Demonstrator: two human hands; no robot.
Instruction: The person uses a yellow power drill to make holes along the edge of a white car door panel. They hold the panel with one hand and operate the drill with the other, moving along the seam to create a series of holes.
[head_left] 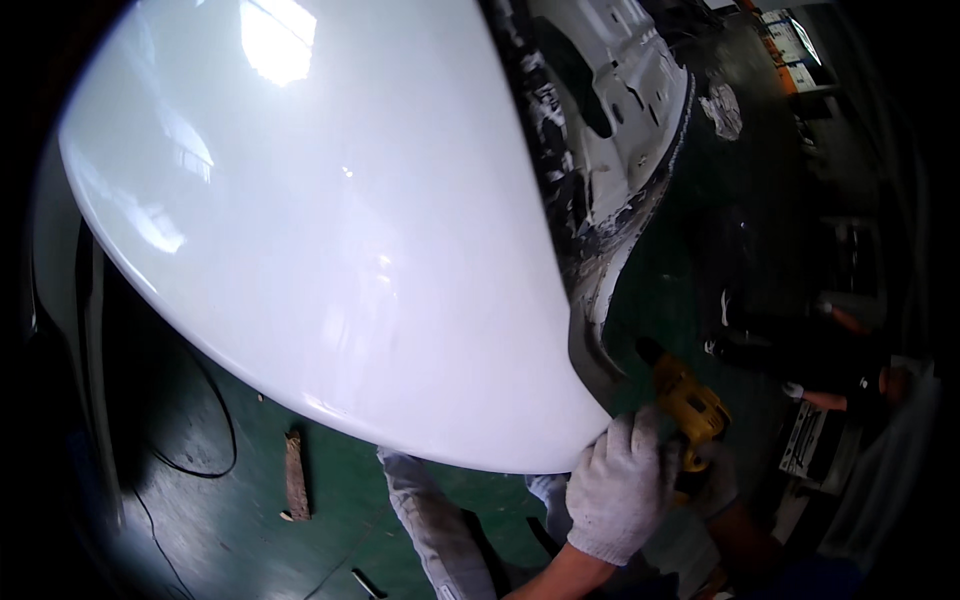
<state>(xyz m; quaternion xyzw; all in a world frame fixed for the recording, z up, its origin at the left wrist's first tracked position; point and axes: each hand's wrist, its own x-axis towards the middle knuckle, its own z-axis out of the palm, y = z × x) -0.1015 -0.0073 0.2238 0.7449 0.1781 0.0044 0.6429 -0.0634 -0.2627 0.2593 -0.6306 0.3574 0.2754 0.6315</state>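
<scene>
A large glossy white car body panel (330, 250) fills the left and middle of the head view, its curved edge facing me. At its lower right corner is my left hand (618, 490), in a white knit glove. Its fingers are curled close to the panel edge, and what lies inside them is hidden. My right hand (716, 482), also gloved, is wrapped around the grip of a yellow-and-black power drill (692, 402). The drill's black nose points up and left, beside the panel corner. My left hand partly covers the drill's lower part.
Past the panel's right edge lies a bare grey car body section (625, 110) with a ragged lip. A brown strip (295, 475) and a black cable (228, 440) lie on the green floor. Crumpled plastic (722, 110) lies farther off. Another person (800, 350) in dark clothes is at right.
</scene>
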